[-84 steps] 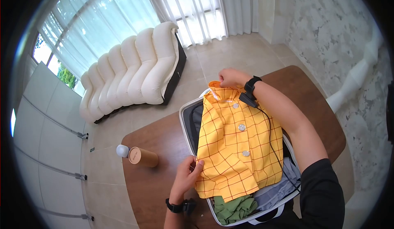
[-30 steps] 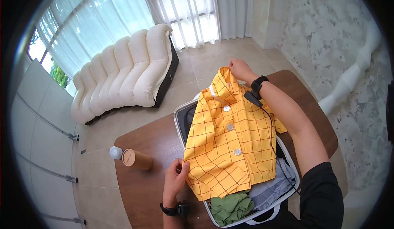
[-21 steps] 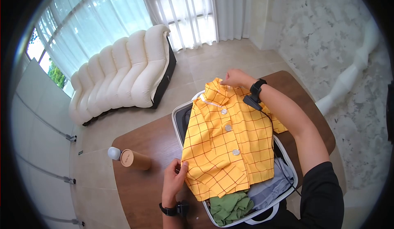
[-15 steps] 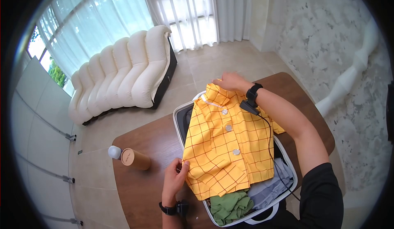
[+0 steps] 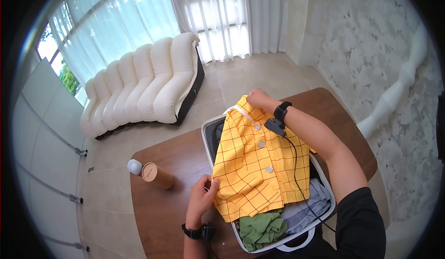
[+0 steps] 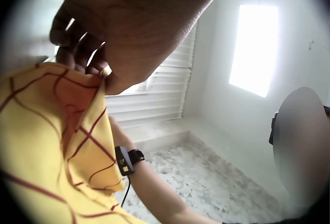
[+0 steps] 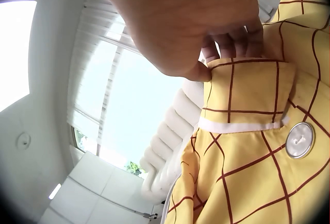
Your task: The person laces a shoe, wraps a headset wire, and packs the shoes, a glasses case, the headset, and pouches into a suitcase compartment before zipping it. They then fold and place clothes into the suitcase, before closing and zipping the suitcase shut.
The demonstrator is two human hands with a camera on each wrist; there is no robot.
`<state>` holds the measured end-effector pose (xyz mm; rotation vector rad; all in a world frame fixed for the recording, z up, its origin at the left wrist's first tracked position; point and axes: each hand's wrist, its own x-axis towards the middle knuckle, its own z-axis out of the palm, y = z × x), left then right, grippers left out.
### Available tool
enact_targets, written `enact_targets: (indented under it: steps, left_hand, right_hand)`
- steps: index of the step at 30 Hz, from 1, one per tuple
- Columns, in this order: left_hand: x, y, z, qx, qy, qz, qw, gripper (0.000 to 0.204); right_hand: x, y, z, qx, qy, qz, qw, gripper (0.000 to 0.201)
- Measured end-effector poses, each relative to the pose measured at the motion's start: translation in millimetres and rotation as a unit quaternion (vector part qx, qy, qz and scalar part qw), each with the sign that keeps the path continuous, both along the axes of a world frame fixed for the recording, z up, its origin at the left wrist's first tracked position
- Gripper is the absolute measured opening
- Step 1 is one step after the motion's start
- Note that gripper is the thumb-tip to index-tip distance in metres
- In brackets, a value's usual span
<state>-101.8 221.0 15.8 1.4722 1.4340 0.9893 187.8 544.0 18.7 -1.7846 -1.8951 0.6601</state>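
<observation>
A yellow shirt (image 5: 250, 166) with a dark red check and large round buttons (image 7: 300, 140) lies over an open suitcase (image 5: 207, 143). At its collar, my right hand (image 5: 260, 100) pinches the fabric; the right wrist view shows thumb and fingers gripping the collar edge (image 7: 247, 85). Low on the shirt's left side, my left hand (image 5: 202, 198) pinches the edge between thumb and fingers, and the left wrist view shows the cloth (image 6: 77, 105) folded there. Beneath the hem, a green garment (image 5: 263, 230) and a grey-blue garment (image 5: 308, 208) lie in the suitcase.
The suitcase stands on a brown wooden table (image 5: 171, 157). Left of it are a brown cylindrical canister (image 5: 158, 175) and a small container with a pale lid (image 5: 135, 166). A cable (image 5: 300, 180) hangs from the right wrist camera across the shirt. Behind is a cream sofa (image 5: 143, 83).
My right hand has lifted the collar, lowered it, then shifted along it while gripping the shirt. My left hand keeps its pinch on the lower left edge. The head view has shifted slightly.
</observation>
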Motion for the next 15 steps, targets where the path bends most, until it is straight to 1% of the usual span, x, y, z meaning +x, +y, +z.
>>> enact_targets:
  steps: [1, 2, 3, 4, 5, 6, 7, 8, 9, 11, 12, 13, 15]
  left_hand:
    - [0.0, -0.5, 0.5, 0.001, 0.0, 0.001, 1.0, 0.026]
    - [-0.3, -1.3, 1.5, -0.002, 0.007, -0.003, 1.0, 0.025]
    - [-0.9, -2.0, 2.5, -0.004, 0.015, -0.007, 1.0, 0.023]
    - [-1.7, -2.7, 2.4, -0.004, 0.015, -0.007, 1.0, 0.023]
    - [-1.9, -2.5, 1.0, -0.004, 0.01, -0.006, 1.0, 0.024]
    - [-0.8, -0.7, -1.1, -0.004, 0.004, -0.009, 1.0, 0.024]
    - [-1.0, -0.3, -6.7, 0.001, 0.003, -0.017, 1.0, 0.024]
    - [-2.0, 0.3, -14.3, 0.014, 0.005, -0.01, 1.0, 0.024]
    - [-1.5, 0.9, -21.6, 0.023, 0.005, -0.001, 1.0, 0.024]
    - [-1.7, -1.2, -19.1, 0.009, 0.013, -0.002, 1.0, 0.024]
    - [0.0, -1.5, -17.3, 0.001, 0.022, 0.004, 1.0, 0.025]
    - [2.2, -4.4, -14.9, -0.014, 0.018, -0.006, 1.0, 0.025]
    - [5.8, -4.6, -11.5, -0.001, 0.021, 0.021, 1.0, 0.028]
  right_hand:
    - [3.0, 24.2, -20.0, -0.034, 0.013, -0.037, 0.999, 0.021]
    - [5.1, 35.2, -30.7, -0.068, 0.026, -0.074, 0.995, 0.013]
    - [6.8, 31.7, -28.7, -0.067, 0.027, -0.074, 0.995, 0.013]
    - [8.8, 25.1, -22.8, -0.066, 0.035, -0.046, 0.996, 0.014]
    - [10.8, 17.2, -15.4, -0.064, 0.043, -0.02, 0.997, 0.016]
    - [13.3, 6.0, -9.4, -0.06, 0.041, -0.025, 0.997, 0.016]
    - [14.7, -7.2, -2.9, -0.039, 0.028, 0.002, 0.999, 0.019]
    - [17.1, -15.0, 10.6, -0.015, 0.014, 0.028, 0.999, 0.023]
    - [22.9, -18.2, 27.1, -0.013, 0.01, 0.022, 1.0, 0.023]
    - [38.8, -37.6, 52.5, -0.097, 0.011, 0.067, 0.993, 0.03]
    - [51.5, -60.8, 78.1, -0.101, 0.022, 0.07, 0.992, 0.03]
    - [66.2, -79.3, 93.2, -0.109, 0.033, 0.073, 0.991, 0.031]
    - [119.7, -75.0, 89.9, -0.164, 0.036, 0.065, 0.984, 0.031]
